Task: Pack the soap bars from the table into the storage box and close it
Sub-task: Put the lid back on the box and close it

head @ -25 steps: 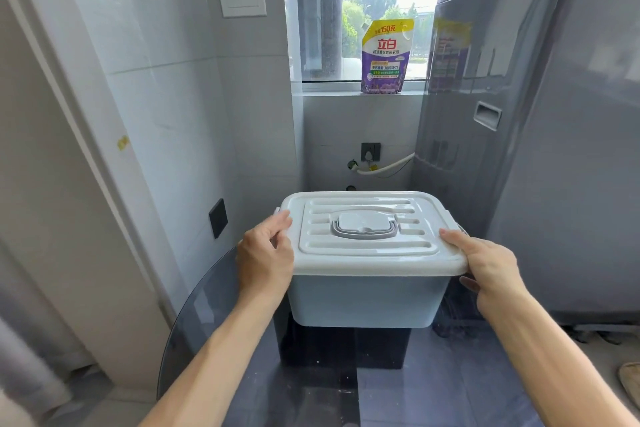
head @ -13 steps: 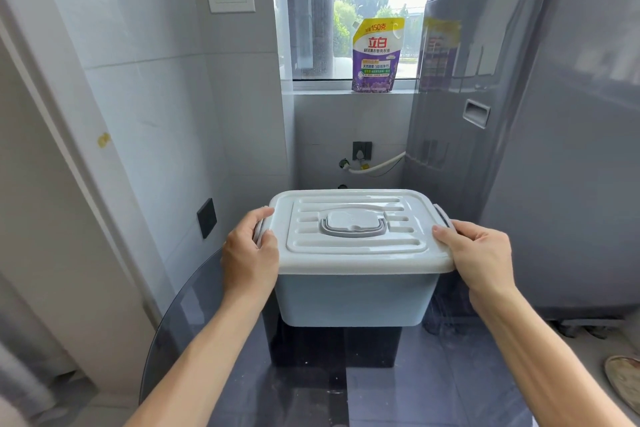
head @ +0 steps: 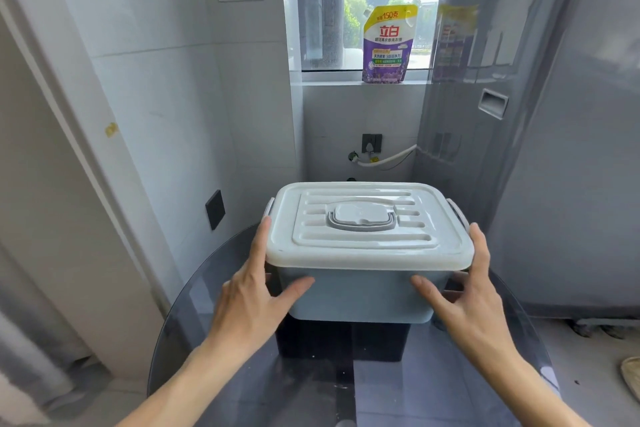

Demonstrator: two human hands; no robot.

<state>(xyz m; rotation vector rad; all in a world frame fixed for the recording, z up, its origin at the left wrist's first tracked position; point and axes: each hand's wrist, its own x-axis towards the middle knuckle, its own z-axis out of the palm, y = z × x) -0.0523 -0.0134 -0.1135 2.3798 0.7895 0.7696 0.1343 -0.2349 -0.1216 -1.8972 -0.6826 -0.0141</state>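
Note:
A pale blue storage box (head: pixel 360 295) with a white ribbed lid (head: pixel 367 229) on it stands on the round dark glass table (head: pixel 242 374). A folded grey handle lies in the lid's middle. My left hand (head: pixel 252 298) rests against the box's front left corner, fingers spread, thumb on the front wall. At the front right corner my right hand (head: pixel 464 298) lies the same way. Both hands touch the box with open fingers, below the lid's rim. No soap bars are visible; the box's inside is hidden.
A tall grey washing machine (head: pixel 540 149) stands close on the right. A purple detergent pouch (head: pixel 388 45) sits on the window sill behind. Tiled walls lie left and behind, with a tap and white hose (head: pixel 384 159) low on the back wall.
Both hands have slid from the lid's side clips down and forward to the box's front corners, and their fingers have spread. The box looks nearer in view.

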